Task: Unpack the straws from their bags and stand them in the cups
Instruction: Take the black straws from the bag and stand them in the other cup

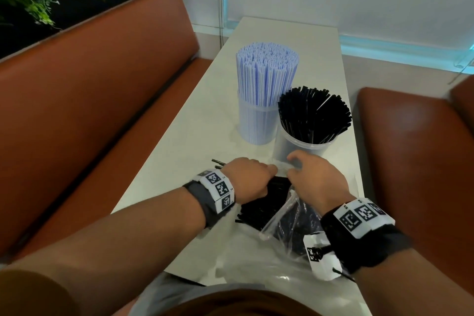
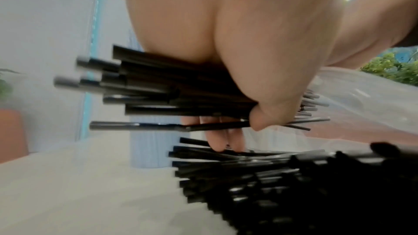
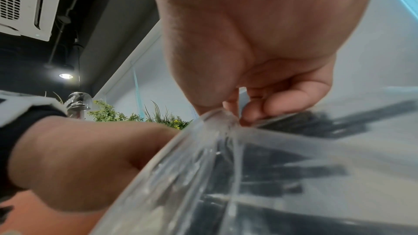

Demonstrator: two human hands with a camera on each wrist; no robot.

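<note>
- Our left hand (image 1: 247, 178) closes its fingers (image 2: 217, 137) around a bundle of black straws (image 2: 144, 87); the straw ends stick out past both sides of the fist, and more loose black straws (image 2: 260, 176) lie on the counter (image 1: 205, 120) just under those fingers.
- Our right hand (image 1: 316, 179) pinches the edge of the clear plastic bag (image 1: 284, 213) between thumb and fingers (image 3: 255, 112), so the film bunches at the fingertips and stretches away below them.
- Dark straws show through the bag beneath the right fingers.
- The two hands sit close together, the bag mouth between them.
- Just beyond the right fingers stands a clear cup (image 1: 300, 146) with black straws fanned out in it.
- Beyond the left fingers, touching or just beside that cup, a second cup (image 1: 256, 123) holds upright blue-and-white striped straws (image 1: 266, 72).
- Brown bench seats (image 1: 89, 100) run along both sides of the counter.
</note>
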